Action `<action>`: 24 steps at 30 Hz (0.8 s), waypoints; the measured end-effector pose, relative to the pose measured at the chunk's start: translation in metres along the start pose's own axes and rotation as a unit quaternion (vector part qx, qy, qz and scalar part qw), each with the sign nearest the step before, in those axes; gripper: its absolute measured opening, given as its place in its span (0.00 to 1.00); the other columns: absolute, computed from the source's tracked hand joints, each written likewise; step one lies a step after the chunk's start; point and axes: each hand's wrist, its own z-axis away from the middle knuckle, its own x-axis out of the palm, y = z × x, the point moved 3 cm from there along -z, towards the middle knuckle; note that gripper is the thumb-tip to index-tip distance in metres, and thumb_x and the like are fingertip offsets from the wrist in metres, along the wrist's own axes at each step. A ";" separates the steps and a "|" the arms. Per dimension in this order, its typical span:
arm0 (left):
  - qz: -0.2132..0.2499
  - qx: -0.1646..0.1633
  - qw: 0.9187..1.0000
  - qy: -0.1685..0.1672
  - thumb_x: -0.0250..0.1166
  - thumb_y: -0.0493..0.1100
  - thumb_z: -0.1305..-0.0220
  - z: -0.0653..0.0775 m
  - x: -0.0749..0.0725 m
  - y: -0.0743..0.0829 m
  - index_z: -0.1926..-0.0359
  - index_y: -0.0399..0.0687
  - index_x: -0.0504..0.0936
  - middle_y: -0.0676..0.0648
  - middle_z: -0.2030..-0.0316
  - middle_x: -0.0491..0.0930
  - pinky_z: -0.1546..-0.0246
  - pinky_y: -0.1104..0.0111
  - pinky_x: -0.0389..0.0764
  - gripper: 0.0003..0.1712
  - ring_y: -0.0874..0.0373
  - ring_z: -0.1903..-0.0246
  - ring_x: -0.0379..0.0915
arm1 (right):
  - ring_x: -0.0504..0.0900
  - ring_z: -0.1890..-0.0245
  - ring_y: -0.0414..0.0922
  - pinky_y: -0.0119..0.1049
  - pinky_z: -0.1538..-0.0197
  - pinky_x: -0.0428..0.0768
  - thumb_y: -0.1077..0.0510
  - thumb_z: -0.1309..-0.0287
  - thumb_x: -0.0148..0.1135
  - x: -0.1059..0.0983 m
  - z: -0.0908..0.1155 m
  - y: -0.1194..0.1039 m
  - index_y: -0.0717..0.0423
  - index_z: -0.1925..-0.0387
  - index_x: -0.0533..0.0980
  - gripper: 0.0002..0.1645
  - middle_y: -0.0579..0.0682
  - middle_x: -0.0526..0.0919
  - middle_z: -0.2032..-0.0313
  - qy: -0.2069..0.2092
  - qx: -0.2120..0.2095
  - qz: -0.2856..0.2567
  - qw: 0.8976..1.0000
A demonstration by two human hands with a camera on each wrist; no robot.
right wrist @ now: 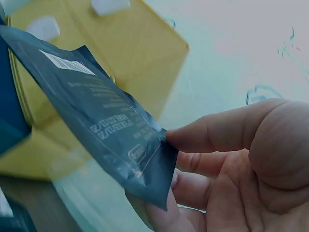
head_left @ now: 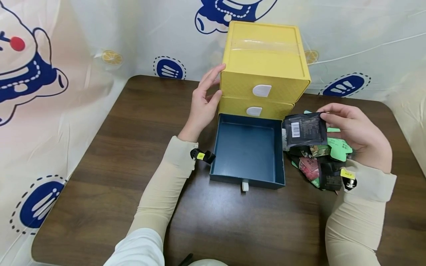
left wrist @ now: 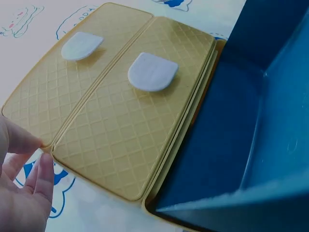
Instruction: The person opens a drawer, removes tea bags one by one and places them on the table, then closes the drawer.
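Note:
Between the thumb and fingers of my right hand (head_left: 361, 135) is a black packet (head_left: 306, 129) with a white barcode and small print; the right wrist view shows it pinched at one end. The packet hangs over a pile of small packets (head_left: 309, 168), some black, some green. My left hand (head_left: 204, 105) touches the left side of a yellow drawer box (head_left: 266, 55), its fingertips at the front edge. Beneath, a dark blue drawer (head_left: 281, 159) is pulled out, with nothing seen inside. The left wrist view shows two white tabs on the yellow drawer fronts (left wrist: 120, 121).
The box stands at the back of a brown wooden table (head_left: 133, 177), against a printed white cloth (head_left: 133, 33). A small white tab (head_left: 245, 186) sticks out from the drawer's front. A pale rounded object (head_left: 208, 262) shows at the bottom edge.

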 end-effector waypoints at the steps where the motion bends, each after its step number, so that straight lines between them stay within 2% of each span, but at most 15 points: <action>1: 0.000 0.003 1.000 -0.001 0.54 0.28 0.38 0.000 0.000 0.000 0.39 0.36 0.66 0.42 0.38 0.63 0.57 0.59 0.79 0.25 0.56 0.49 0.66 | 0.77 0.69 0.42 0.33 0.69 0.82 0.59 0.36 0.52 -0.005 0.001 0.003 0.53 0.59 0.76 0.08 0.47 0.77 0.67 0.008 0.005 -0.015 1.000; 5: 0.003 0.012 1.000 -0.003 0.55 0.29 0.38 0.000 -0.001 0.000 0.39 0.34 0.65 0.40 0.38 0.63 0.58 0.58 0.79 0.25 0.56 0.49 0.66 | 0.77 0.72 0.40 0.31 0.71 0.81 0.56 0.37 0.53 -0.022 0.005 0.018 0.49 0.62 0.77 0.06 0.44 0.78 0.70 0.047 0.037 -0.035 0.998; 10: 0.007 0.006 1.000 -0.003 0.54 0.28 0.38 0.000 -0.001 0.000 0.39 0.36 0.66 0.42 0.38 0.63 0.58 0.57 0.79 0.25 0.57 0.49 0.66 | 0.76 0.73 0.37 0.28 0.72 0.79 0.53 0.38 0.53 -0.042 0.010 0.040 0.44 0.64 0.76 0.05 0.41 0.75 0.69 0.090 0.084 -0.041 0.992; 13: 0.007 0.000 1.000 -0.001 0.54 0.27 0.38 0.001 -0.002 -0.001 0.39 0.36 0.66 0.43 0.38 0.63 0.58 0.57 0.78 0.25 0.57 0.49 0.66 | 0.75 0.72 0.35 0.26 0.71 0.78 0.51 0.37 0.52 -0.052 0.010 0.051 0.41 0.64 0.75 0.05 0.39 0.72 0.67 0.125 0.098 0.007 0.987; 16: 0.006 -0.003 1.000 0.002 0.54 0.26 0.38 0.002 -0.003 -0.001 0.39 0.37 0.66 0.43 0.38 0.63 0.57 0.58 0.78 0.25 0.55 0.49 0.66 | 0.72 0.71 0.34 0.25 0.69 0.78 0.47 0.36 0.48 -0.061 0.009 0.060 0.43 0.59 0.71 0.09 0.38 0.70 0.66 0.159 0.126 0.085 0.976; 21: 0.007 -0.001 1.000 -0.001 0.54 0.28 0.38 0.001 -0.002 -0.001 0.39 0.37 0.66 0.44 0.38 0.63 0.57 0.58 0.78 0.25 0.55 0.50 0.67 | 0.67 0.65 0.42 0.25 0.67 0.76 0.45 0.34 0.44 -0.068 0.008 0.071 0.56 0.50 0.66 0.22 0.49 0.65 0.57 0.197 0.188 0.150 0.950; 24: 0.006 0.000 1.000 -0.003 0.54 0.28 0.38 0.000 -0.001 -0.001 0.39 0.37 0.66 0.44 0.38 0.63 0.56 0.59 0.78 0.25 0.56 0.50 0.67 | 0.70 0.67 0.40 0.25 0.69 0.77 0.47 0.34 0.44 -0.069 0.010 0.074 0.63 0.46 0.64 0.26 0.54 0.63 0.54 0.214 0.196 0.182 0.939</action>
